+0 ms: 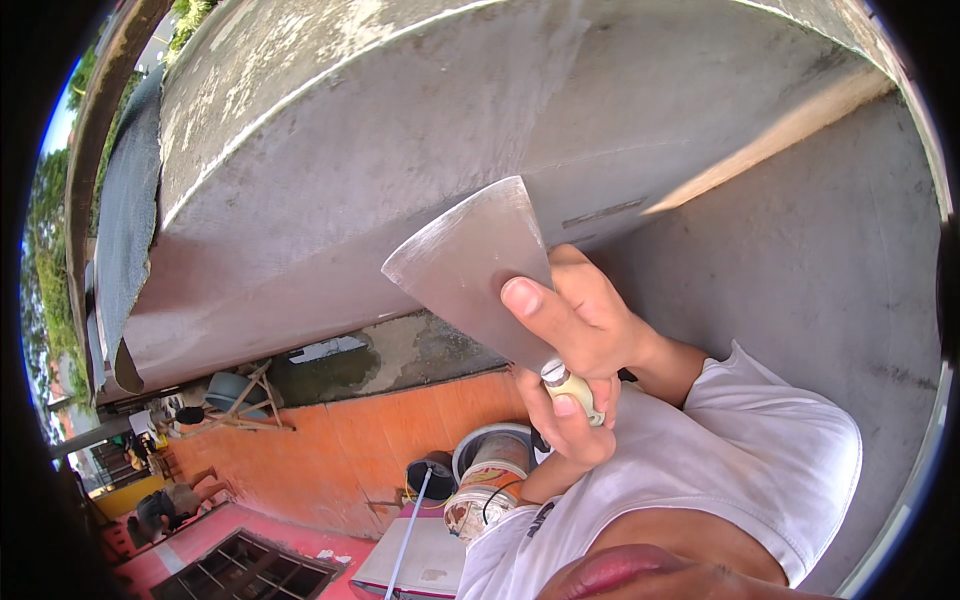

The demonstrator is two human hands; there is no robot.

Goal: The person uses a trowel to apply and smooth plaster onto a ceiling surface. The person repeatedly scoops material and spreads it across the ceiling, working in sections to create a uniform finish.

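A putty knife (480,270) with a wide, flared metal blade and a short pale-yellow handle is held up in front of my chest. My left hand (577,430) is closed around the handle, its thumb along the side. Higher up, my right hand (590,315) pinches the blade near its base; the thumb presses flat on the face and the other fingers are mostly hidden behind. The blade's broad edge points toward the upper left. Behind it stretches a smooth grey concrete surface (400,150), which the blade appears apart from.
A grey wall (790,260) stands at the right. Lower down are a white bucket (470,512), a black bucket (432,476), a grey basin (520,432) and a pale pole (408,535). A wooden stand (240,405) is by the orange wall (340,450); another person (165,508) is farther off.
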